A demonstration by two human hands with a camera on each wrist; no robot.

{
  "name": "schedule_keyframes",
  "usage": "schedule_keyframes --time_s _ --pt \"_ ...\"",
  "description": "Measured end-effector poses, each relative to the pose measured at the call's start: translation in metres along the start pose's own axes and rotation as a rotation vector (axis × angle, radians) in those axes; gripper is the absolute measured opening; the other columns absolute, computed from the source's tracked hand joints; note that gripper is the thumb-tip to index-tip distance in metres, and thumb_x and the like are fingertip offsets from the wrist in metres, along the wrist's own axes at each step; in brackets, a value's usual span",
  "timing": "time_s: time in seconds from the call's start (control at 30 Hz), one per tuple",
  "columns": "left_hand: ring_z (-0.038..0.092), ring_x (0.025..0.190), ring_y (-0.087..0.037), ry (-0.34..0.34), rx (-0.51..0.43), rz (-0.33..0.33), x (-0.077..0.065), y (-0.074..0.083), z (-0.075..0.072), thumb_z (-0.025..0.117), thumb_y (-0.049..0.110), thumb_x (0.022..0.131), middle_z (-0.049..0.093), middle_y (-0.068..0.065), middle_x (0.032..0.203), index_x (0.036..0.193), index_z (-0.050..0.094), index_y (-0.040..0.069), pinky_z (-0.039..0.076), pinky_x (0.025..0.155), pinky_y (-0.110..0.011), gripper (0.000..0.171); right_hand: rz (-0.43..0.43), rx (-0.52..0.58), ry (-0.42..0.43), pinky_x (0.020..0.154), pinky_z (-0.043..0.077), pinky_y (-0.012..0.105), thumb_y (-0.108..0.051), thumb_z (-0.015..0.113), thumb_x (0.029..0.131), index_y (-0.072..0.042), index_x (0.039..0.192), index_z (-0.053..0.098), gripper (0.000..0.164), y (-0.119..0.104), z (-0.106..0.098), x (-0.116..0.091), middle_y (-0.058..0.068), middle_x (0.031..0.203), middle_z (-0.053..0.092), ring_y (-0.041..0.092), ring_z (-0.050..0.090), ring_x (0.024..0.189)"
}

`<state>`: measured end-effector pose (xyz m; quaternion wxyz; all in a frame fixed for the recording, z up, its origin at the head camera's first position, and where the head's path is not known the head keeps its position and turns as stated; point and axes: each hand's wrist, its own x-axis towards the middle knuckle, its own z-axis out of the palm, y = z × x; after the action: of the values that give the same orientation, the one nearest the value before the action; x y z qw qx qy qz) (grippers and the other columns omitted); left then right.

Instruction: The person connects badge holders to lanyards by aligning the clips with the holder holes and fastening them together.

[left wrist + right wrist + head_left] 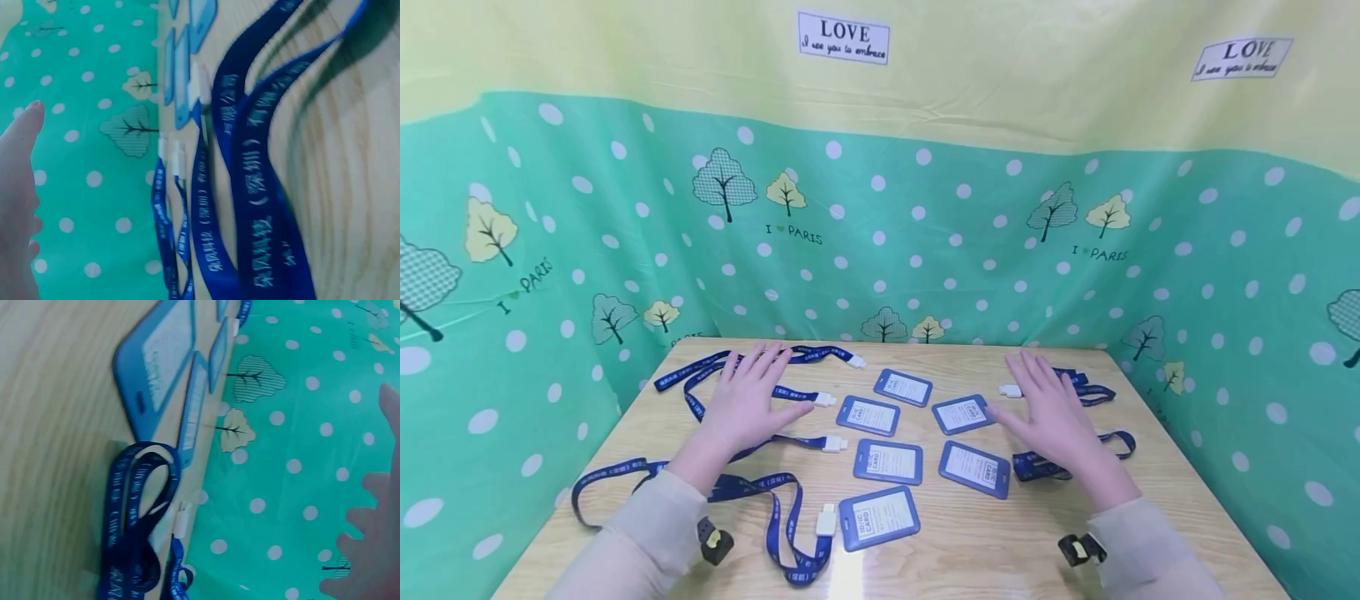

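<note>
My left hand (747,410) is held over the left lanyards with fingers straight and spread, gripping nothing. On the right, my right hand (1051,410) is likewise spread above the lanyards there; its thumb overlaps the edge of a blue badge holder (962,414) in the head view, and I cannot tell whether they touch. Between the hands lie several more blue badge holders, such as the nearest one (880,518) and a tilted one (974,469). Dark blue lanyards with white clips lie at the left, including a looped one (801,567). A folded lanyard (134,519) sits under the right hand.
The wooden table (970,558) meets a green dotted curtain (917,242) along its back and sides. Wrist cameras, a left one (715,542) and a right one (1081,549), are strapped below the sleeves. Another lanyard (1093,393) lies at the back right.
</note>
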<state>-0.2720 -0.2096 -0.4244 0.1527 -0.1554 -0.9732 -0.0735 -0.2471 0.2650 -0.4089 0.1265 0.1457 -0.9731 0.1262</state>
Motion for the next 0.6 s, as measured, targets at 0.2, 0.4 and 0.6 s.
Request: schedule_keyframes --time_s 0.2,0.4,0.6 --pt "0.015 0.153 -0.036 0.074 -0.026 0.011 0.0 0.004 -0.012 0.048 0.083 0.086 0.023 -0.011 0.167 0.16 0.031 0.011 -0.003 0.123 -0.057 0.105 -0.005 0.104 0.058 0.118 0.012 0.068 -0.062 0.057 0.097 -0.018 0.165 0.012 0.093 -0.002 -0.009 0.001 0.015 0.169 0.008 0.04 0.007 0.154" --pt "0.022 0.15 -0.04 0.133 -0.081 -0.01 -0.001 0.009 -0.021 0.055 0.077 0.088 0.027 -0.016 0.164 0.159 0.032 0.009 0.01 0.121 -0.063 0.102 0.01 0.32 0.097 0.114 0.016 0.074 -0.052 0.058 0.1 -0.018 0.164 0.016 0.084 -0.006 -0.013 0.002 0.012 0.17 0.007 0.04 0.007 0.154" --pt "0.03 0.146 -0.042 0.181 -0.172 -0.057 -0.001 0.015 -0.026 0.064 0.065 0.091 0.032 -0.015 0.162 0.158 0.035 0.01 0.02 0.116 -0.067 0.091 0.0 0.531 0.143 0.114 0.023 0.07 -0.039 0.058 0.104 -0.02 0.164 0.017 0.076 -0.011 -0.017 0.002 0.012 0.169 0.011 0.043 0.015 0.151"
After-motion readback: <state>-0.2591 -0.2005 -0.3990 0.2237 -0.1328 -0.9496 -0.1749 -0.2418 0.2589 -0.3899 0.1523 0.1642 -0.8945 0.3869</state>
